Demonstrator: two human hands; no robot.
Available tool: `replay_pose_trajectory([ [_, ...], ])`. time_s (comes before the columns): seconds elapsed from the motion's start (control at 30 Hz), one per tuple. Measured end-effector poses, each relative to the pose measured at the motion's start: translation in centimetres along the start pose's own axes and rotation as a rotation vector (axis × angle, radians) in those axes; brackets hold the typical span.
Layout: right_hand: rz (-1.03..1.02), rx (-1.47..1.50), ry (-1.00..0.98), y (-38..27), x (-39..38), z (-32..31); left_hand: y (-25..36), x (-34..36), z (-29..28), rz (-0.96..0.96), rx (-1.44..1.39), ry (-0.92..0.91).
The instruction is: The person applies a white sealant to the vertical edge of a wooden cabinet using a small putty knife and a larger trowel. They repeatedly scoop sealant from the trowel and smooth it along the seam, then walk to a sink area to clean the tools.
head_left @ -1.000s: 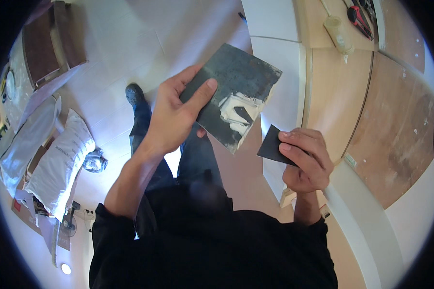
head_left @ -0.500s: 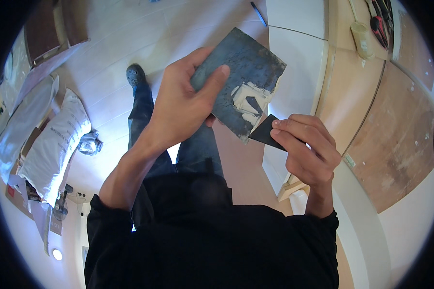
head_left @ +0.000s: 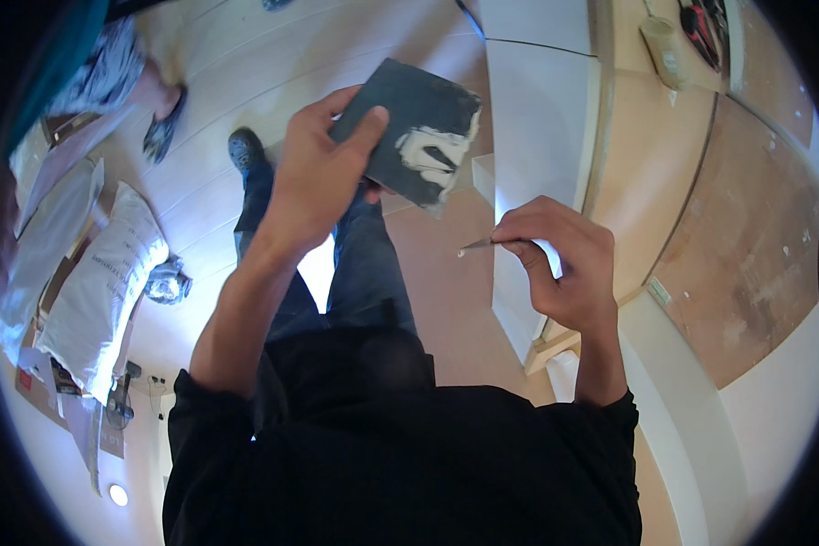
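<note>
In my left hand (head_left: 323,168) is a dark square plate (head_left: 409,105), thumb on top and fingers beneath. White putty (head_left: 430,153) is smeared over its lower right part, out to the edge. My right hand (head_left: 560,259) pinches a thin dark scraper blade (head_left: 479,244), now seen almost edge-on. A small white dab sits at the blade's tip. Blade and plate are apart, the blade below and to the right of the plate.
At the right, a wooden surface (head_left: 646,136) holds a cup (head_left: 662,50) and red-and-black hand tools (head_left: 699,36). A white sack (head_left: 109,282) lies at the left beside a clear plastic bundle (head_left: 167,282). Another person's leg and sandalled foot (head_left: 164,123) stand at the upper left.
My left hand has shifted left with the plate. My right hand has drawn away from the plate and turned the blade edge-on. Another person has come into view at the upper left.
</note>
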State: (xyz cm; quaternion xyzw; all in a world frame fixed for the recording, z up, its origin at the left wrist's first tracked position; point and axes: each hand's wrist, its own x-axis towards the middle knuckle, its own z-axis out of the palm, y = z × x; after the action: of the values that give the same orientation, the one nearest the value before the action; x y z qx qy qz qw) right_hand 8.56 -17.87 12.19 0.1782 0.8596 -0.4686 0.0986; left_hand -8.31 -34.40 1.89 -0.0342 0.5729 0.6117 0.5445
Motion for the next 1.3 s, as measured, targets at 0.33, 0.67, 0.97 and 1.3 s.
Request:
replay_pose_trajectory([
  [0.33, 0.079, 0.210, 0.427, 2.7, 0.1, -6.6, -1.3, 0.2, -1.0, -0.106, -0.088, 0.030],
  [0.67, -0.475, -0.730, 0.221, 6.7, 6.3, -12.4, -3.0, 0.0, -1.8, -0.074, -0.093, 0.109],
  [0.97, -0.682, -1.005, 0.069, 7.1, 7.0, -13.3, -3.8, 0.1, -1.7, -0.055, -0.078, 0.120],
  [1.3, -0.687, -1.098, 0.112, 7.7, 6.6, -12.4, -3.9, -0.2, -1.4, -0.057, -0.054, 0.159],
])
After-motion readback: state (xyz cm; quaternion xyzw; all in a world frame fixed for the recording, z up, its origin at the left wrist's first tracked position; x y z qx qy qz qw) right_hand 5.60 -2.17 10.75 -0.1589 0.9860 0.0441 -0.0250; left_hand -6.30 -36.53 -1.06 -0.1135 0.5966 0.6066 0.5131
